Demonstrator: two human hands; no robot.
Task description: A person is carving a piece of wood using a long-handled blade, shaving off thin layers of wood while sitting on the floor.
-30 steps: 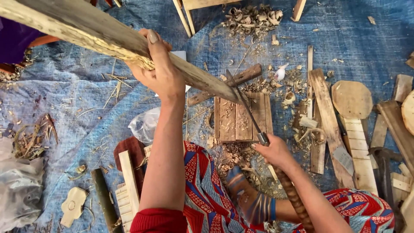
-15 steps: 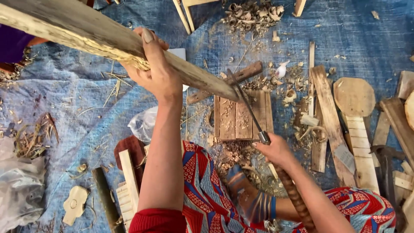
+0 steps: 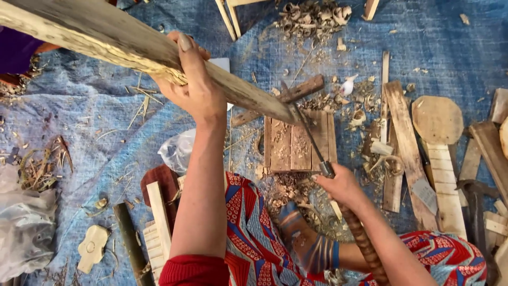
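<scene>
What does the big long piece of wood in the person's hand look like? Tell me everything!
The long piece of wood is a rough, split plank, grey-brown on its flat face and pale and splintery along one edge. It slants from the upper left down toward the middle, tapering to a narrower end. The left hand grips it partway along, fingers wrapped over the top. Its lower end meets the metal blade of the tool held in the right hand, above a small wooden block.

rough wooden plank (splintery edge), metal blade
</scene>
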